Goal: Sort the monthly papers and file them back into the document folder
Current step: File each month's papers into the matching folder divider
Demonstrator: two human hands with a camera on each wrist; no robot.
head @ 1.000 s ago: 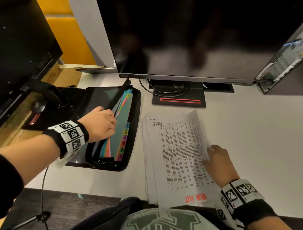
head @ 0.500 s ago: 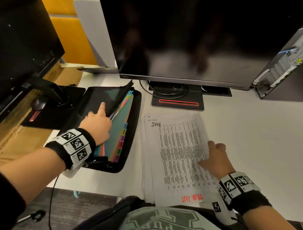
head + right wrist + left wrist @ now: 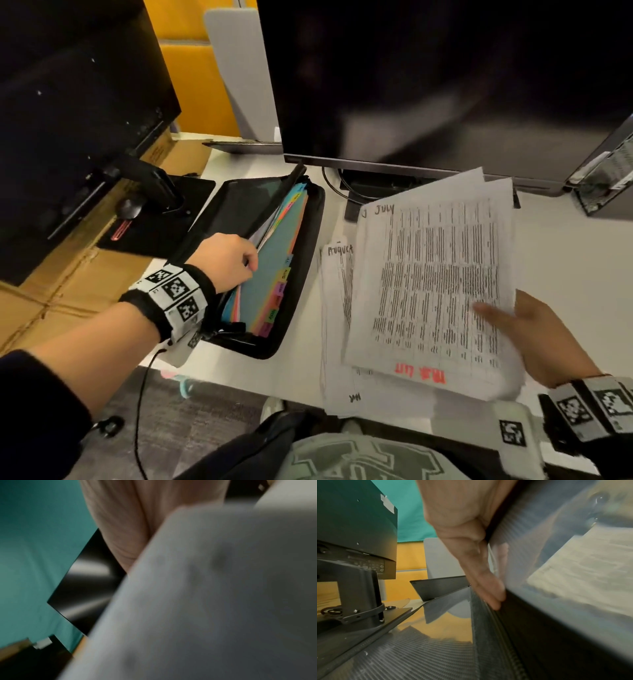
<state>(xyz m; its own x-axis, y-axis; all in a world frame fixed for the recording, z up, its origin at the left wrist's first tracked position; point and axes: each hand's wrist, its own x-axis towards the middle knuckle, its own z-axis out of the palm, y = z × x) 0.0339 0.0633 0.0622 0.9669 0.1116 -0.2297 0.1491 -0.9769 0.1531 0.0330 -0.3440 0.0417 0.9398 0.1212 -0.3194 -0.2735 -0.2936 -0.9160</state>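
A black zip document folder (image 3: 303,308) lies open on the white desk, with coloured dividers (image 3: 274,267) and month tabs (image 3: 280,291) showing. My left hand (image 3: 229,260) grips the front leaves of the folder and holds them back; in the left wrist view the thumb (image 3: 484,591) lies along the black cover (image 3: 539,635). My right hand (image 3: 544,339) holds a sheaf of printed sheets marked JULY (image 3: 428,281) by its right edge, thumb on top, raised over the remaining pile (image 3: 334,325), whose top sheet reads August. The right wrist view shows only blurred paper (image 3: 205,601) and palm (image 3: 123,520).
A large dark monitor (image 3: 445,85) stands close behind, its stand (image 3: 363,195) just beyond the papers. A second monitor (image 3: 75,102) and its base (image 3: 164,219) sit to the left over a cardboard box (image 3: 68,291). A computer case (image 3: 609,178) stands far right.
My right hand has lifted the JULY sheaf off the pile and swung it to the right, uncovering the August sheet. My left hand has shifted to grip the folder's front leaves.
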